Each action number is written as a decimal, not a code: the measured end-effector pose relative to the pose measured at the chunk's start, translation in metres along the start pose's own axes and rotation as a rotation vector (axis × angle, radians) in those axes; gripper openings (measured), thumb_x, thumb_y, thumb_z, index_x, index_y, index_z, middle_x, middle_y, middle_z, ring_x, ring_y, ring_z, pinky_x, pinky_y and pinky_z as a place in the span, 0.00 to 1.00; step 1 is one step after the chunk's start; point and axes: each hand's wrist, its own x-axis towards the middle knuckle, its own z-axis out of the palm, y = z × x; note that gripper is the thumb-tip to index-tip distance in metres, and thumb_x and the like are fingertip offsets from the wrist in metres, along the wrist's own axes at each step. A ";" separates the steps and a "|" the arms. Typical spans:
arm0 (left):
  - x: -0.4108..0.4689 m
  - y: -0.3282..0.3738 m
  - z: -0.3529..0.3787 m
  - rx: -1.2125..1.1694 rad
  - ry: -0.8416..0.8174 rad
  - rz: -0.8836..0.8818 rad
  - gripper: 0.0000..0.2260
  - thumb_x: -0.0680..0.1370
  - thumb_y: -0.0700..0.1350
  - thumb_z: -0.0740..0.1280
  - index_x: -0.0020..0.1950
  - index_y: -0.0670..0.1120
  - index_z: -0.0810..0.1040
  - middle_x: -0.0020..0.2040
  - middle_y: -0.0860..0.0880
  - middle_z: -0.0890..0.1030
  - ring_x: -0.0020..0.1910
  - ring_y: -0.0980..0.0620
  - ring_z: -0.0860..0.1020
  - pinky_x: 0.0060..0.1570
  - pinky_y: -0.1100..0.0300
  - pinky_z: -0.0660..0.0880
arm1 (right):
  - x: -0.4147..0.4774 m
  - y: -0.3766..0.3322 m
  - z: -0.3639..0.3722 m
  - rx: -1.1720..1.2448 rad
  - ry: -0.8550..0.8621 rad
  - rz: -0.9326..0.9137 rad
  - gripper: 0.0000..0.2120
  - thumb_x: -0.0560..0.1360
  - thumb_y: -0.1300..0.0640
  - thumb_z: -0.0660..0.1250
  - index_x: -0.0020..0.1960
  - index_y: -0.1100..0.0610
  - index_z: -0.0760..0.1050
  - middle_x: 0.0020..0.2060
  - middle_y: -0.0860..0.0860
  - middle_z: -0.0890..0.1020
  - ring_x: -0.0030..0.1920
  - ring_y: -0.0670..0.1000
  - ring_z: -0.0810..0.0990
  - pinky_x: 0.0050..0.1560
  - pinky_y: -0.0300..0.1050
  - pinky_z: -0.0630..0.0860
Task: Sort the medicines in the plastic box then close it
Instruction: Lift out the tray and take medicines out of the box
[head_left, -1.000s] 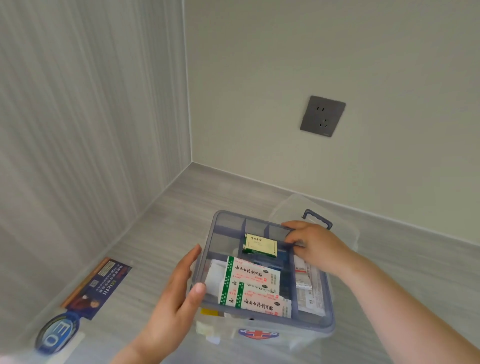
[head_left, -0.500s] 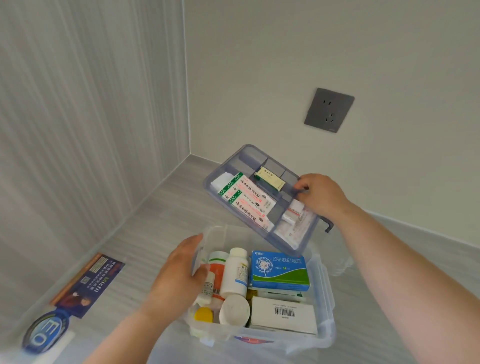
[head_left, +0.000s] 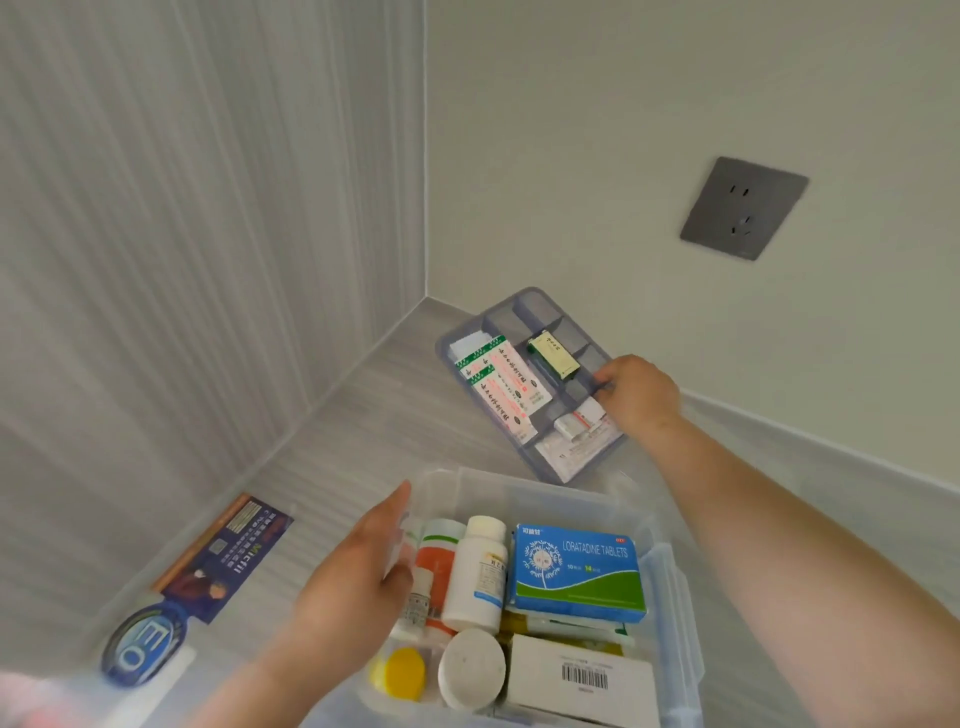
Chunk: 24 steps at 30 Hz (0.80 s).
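– Plastic box (head_left: 670, 587), item one. Location?
– Bottom centre, on the grey surface (head_left: 363, 415), open at the top, clear walls. Contents: blue Loratadine carton (head_left: 576, 571); white bottle (head_left: 478, 571); orange-labelled bottle (head_left: 440, 558); yellow cap (head_left: 405, 673); white round lid (head_left: 470, 670); barcoded white carton (head_left: 582, 675).
– Item two, divider tray (head_left: 524, 306)?
– Beyond the box, towards the corner, tilted (whether it touches the surface, I cannot tell). Holds two red-and-green cartons (head_left: 504, 389), one small green box (head_left: 553, 356), one small white carton (head_left: 574, 423).
– Hands?
– Right hand (head_left: 636, 397): fingers curled over the tray's right rim, gripping it. Left hand (head_left: 358, 571): fingers fairly straight, laid against the box's left wall, holding nothing.
– Sundries?
– Grey wall socket (head_left: 743, 208); blue leaflet (head_left: 228, 556) lying left of the box.
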 end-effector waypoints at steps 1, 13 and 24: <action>0.000 0.000 -0.002 0.009 -0.007 0.005 0.28 0.76 0.37 0.58 0.71 0.55 0.51 0.71 0.51 0.65 0.67 0.53 0.67 0.63 0.63 0.62 | 0.000 -0.002 0.007 -0.051 -0.032 -0.011 0.12 0.73 0.63 0.60 0.52 0.56 0.79 0.54 0.59 0.81 0.53 0.60 0.78 0.48 0.43 0.73; -0.002 0.000 -0.004 0.068 0.033 0.037 0.26 0.77 0.42 0.58 0.71 0.55 0.50 0.72 0.53 0.64 0.68 0.53 0.65 0.64 0.61 0.62 | 0.005 -0.010 0.050 -0.405 -0.281 -0.087 0.14 0.75 0.65 0.60 0.58 0.60 0.75 0.56 0.59 0.78 0.56 0.59 0.77 0.55 0.47 0.75; -0.002 -0.004 -0.002 0.009 0.037 0.054 0.25 0.77 0.41 0.58 0.71 0.55 0.53 0.71 0.52 0.64 0.68 0.52 0.64 0.65 0.60 0.61 | -0.007 -0.005 0.040 -0.151 -0.243 -0.095 0.23 0.76 0.62 0.58 0.70 0.56 0.60 0.73 0.59 0.57 0.71 0.60 0.58 0.70 0.51 0.59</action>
